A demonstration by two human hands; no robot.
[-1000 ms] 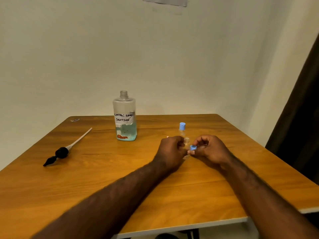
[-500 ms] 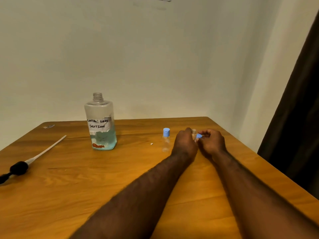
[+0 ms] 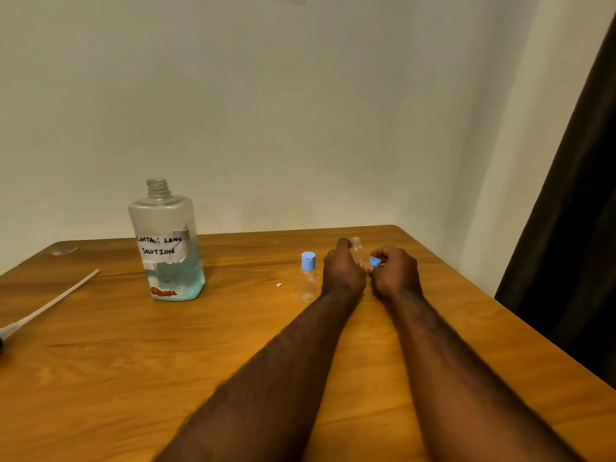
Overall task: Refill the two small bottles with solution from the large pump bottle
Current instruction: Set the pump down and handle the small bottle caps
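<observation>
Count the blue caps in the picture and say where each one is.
2. One blue cap sits on the small bottle standing left of the left hand. The other cap is pinched in the right hand, off the open bottle the left hand holds.

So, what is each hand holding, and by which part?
The left hand grips the uncapped bottle by its body; the right hand pinches the cap by its sides.

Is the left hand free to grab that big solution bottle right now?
Probably not yet: the left hand grips the uncapped small bottle. Otherwise the way to the large solution bottle looks open, past the capped small bottle.
</observation>
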